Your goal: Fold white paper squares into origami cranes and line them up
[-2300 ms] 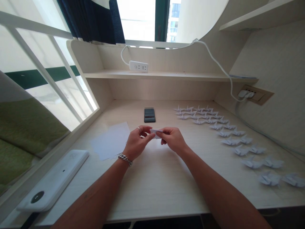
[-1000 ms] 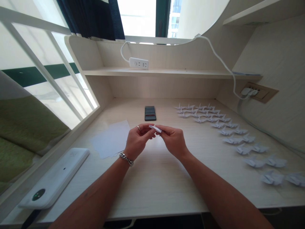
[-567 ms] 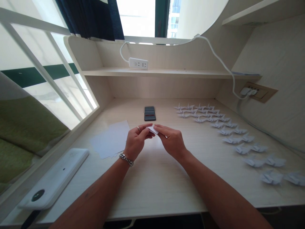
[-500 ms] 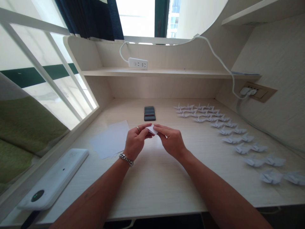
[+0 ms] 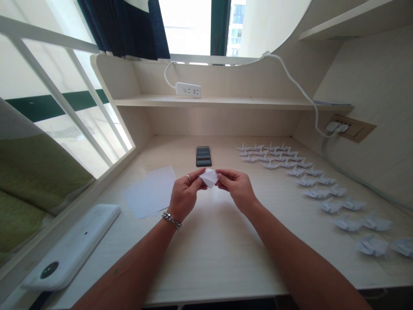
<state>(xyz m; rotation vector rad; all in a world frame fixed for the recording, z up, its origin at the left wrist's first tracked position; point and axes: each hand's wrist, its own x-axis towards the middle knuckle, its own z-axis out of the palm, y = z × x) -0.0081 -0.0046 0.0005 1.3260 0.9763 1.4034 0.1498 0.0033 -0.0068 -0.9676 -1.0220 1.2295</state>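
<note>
1. Paper point(image 5: 209, 178), white and folded into a small diamond-like shape, is held up between the two hands, over the middle of the desk point(image 5: 209, 258).
2. The left hand point(image 5: 184, 196) pinches its left edge between thumb and fingers; a ring point(image 5: 188, 178) sits on one finger and a chain bracelet point(image 5: 171, 220) circles the wrist.
3. The right hand point(image 5: 240, 189) pinches the right corner between thumb and fingertips, the other fingers curled in.
4. A dark phone point(image 5: 203, 156) lies flat just beyond the folded piece.
5. Loose white sheets point(image 5: 148, 193) overlap in a flat pile, partly hidden by the left hand.
6. White folded birds point(image 5: 316, 193) stand in rows on the right side, running from the back toward the front right; the nearest look blurred.
7. A long white device point(image 5: 75, 245) with a round dark display lies near the left edge.
8. A power strip point(image 5: 189, 90) rests on the shelf point(image 5: 226, 103) above the back, and a white cord point(image 5: 292, 80) hangs down to a wall socket point(image 5: 355, 129).
9. At upper left, a dark blue curtain point(image 5: 129, 30) hangs by the window point(image 5: 189, 26).
</note>
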